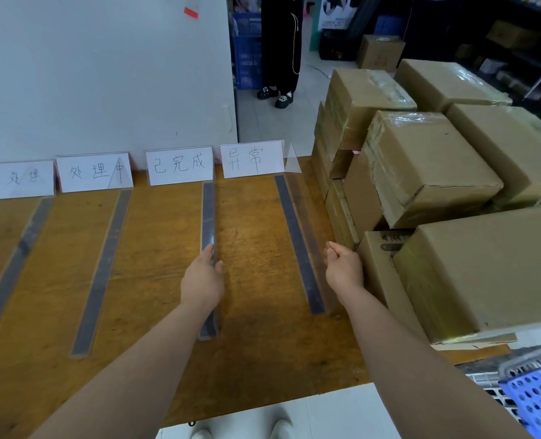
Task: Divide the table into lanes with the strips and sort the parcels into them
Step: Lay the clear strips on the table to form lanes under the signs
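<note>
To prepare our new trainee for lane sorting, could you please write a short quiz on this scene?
1. True or false: the parcels already lie in the lanes between the strips.
2. How many strips lie on the table?
3. Which strip, counted from the left, does the left hand hold? A first; B third; C fourth.
Key: 1 false, they are stacked at the table's right end; 2 four; 3 B, the third strip.
</note>
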